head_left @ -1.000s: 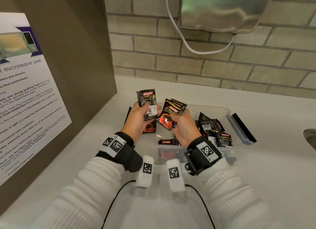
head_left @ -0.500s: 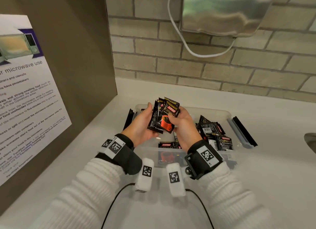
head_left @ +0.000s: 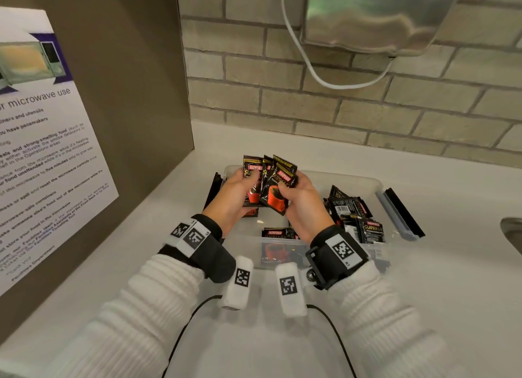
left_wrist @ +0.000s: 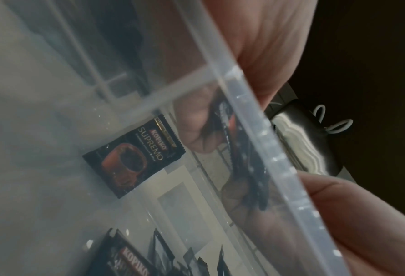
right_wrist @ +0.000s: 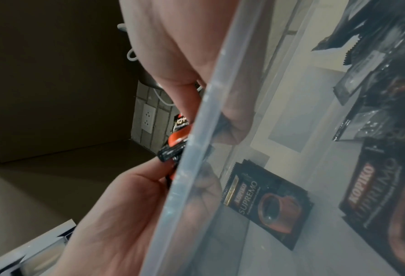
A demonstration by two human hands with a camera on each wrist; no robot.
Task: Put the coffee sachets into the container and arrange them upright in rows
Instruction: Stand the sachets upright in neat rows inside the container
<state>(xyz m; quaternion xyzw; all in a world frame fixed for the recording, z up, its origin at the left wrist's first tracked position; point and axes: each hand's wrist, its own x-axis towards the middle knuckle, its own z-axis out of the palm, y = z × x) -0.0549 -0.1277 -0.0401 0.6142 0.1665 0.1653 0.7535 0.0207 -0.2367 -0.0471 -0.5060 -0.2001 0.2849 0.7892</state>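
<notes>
Both hands hold a small bunch of black coffee sachets with red cups printed on them, above the left half of a clear plastic container. My left hand grips the bunch from the left, my right hand from the right. More sachets lie in a loose heap in the container's right half. A few sachets stand against the near wall. Through the clear wall, one sachet shows in the left wrist view and another sachet in the right wrist view.
The container sits on a white counter against a brick wall. A brown panel with a microwave notice stands at the left. A metal dispenser hangs above. A sink edge lies at the far right.
The two hands, each with its own sachets a second ago, have come together. The sachets are now one fanned bunch held between both hands.
</notes>
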